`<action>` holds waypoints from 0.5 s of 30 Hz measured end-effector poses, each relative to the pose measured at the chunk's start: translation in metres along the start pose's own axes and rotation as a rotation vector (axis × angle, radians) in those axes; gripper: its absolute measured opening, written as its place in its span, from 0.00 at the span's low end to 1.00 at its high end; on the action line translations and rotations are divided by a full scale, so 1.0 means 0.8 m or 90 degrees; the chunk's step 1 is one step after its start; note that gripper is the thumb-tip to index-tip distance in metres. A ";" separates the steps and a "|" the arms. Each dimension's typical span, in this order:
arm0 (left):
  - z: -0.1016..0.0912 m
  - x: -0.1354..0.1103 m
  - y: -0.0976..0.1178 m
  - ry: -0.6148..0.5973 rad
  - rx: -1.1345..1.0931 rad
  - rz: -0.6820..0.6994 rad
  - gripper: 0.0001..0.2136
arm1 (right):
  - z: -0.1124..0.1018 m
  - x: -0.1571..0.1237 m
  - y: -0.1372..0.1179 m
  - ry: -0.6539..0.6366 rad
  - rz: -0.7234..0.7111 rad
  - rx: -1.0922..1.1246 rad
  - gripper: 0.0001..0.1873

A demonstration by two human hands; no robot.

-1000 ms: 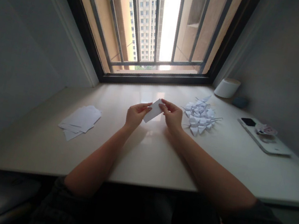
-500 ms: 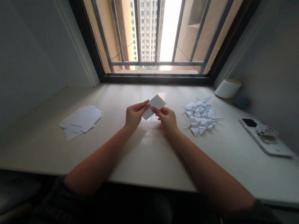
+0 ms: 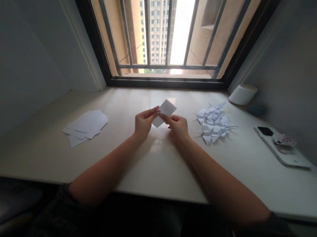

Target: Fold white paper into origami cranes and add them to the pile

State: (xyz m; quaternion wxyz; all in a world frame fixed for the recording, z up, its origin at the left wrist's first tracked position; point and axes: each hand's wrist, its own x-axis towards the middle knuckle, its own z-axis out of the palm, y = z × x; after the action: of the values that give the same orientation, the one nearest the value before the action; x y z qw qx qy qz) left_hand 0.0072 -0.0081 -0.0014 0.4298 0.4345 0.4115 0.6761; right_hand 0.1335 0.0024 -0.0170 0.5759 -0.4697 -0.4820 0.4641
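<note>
I hold a small white paper slip (image 3: 166,109) above the middle of the pale table (image 3: 168,165). My left hand (image 3: 143,122) pinches its lower left edge. My right hand (image 3: 178,125) pinches the slip from the right, fingertips meeting the left hand's near the slip's middle. The slip stands tilted, its upper end toward the window. A loose stack of flat white paper slips (image 3: 86,127) lies to the left of my hands. A heap of small folded white paper pieces (image 3: 214,122) lies to the right.
A white phone (image 3: 282,149) with a small pink-and-white item on it lies at the right. A white cylindrical container (image 3: 243,94) and a dark small object (image 3: 255,109) stand at the back right corner. The barred window (image 3: 174,27) rises behind the table.
My right hand has slid down and left along the slip, so more of the slip now sticks up above both hands. The slip has turned more upright.
</note>
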 end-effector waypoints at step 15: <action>0.000 0.001 0.005 0.062 -0.020 -0.027 0.19 | -0.004 0.002 -0.006 -0.053 -0.009 -0.009 0.22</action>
State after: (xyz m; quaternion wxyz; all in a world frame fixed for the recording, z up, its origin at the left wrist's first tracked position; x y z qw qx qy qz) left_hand 0.0061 -0.0088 0.0024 0.4300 0.3858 0.4304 0.6935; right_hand 0.1368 0.0028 -0.0124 0.5554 -0.4503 -0.5122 0.4759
